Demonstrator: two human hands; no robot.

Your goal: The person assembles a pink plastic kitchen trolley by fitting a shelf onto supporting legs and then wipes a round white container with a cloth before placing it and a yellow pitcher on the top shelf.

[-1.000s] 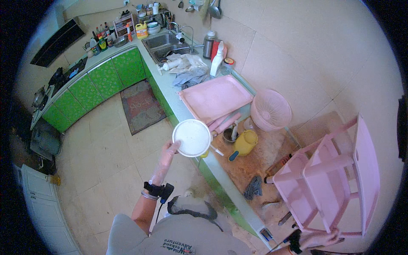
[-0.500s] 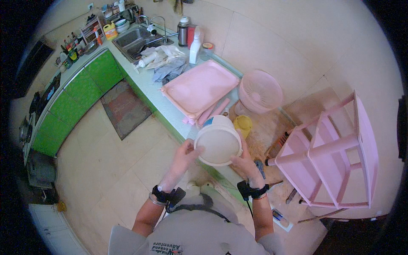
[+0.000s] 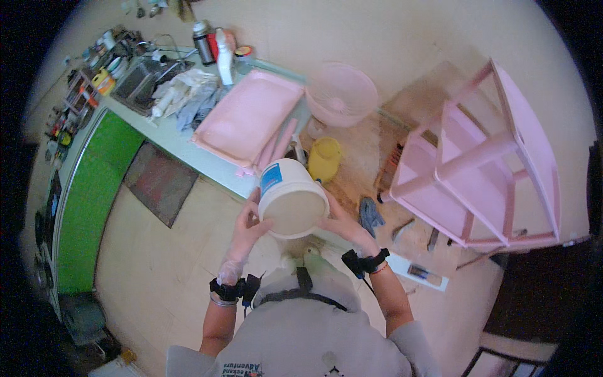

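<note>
Between my two hands I hold a white round bucket (image 3: 293, 213) with a blue label on its side. Its flat pale end faces up toward me, tilted. My left hand (image 3: 251, 223) grips its left edge with the thumb on the near face. My right hand (image 3: 339, 221) closes on the right edge, and some of its fingers are hidden behind the bucket. Just beyond it stands a yellow jug-like container (image 3: 325, 157). Pink tubes (image 3: 277, 144) lie on the counter beside a pink tray (image 3: 248, 116).
At the right stands a pink tiered rack (image 3: 477, 169). A pink basket (image 3: 342, 94) rests against the wall, and a grey-blue glove (image 3: 370, 215) lies near the rack. Cloths (image 3: 188, 94), a spray bottle (image 3: 224, 56) and a sink (image 3: 141, 85) occupy the far left counter.
My view has turned to the right, so the counter things shift left and up. The bucket has tipped, showing more of its side and label. Both hands keep hold of it.
</note>
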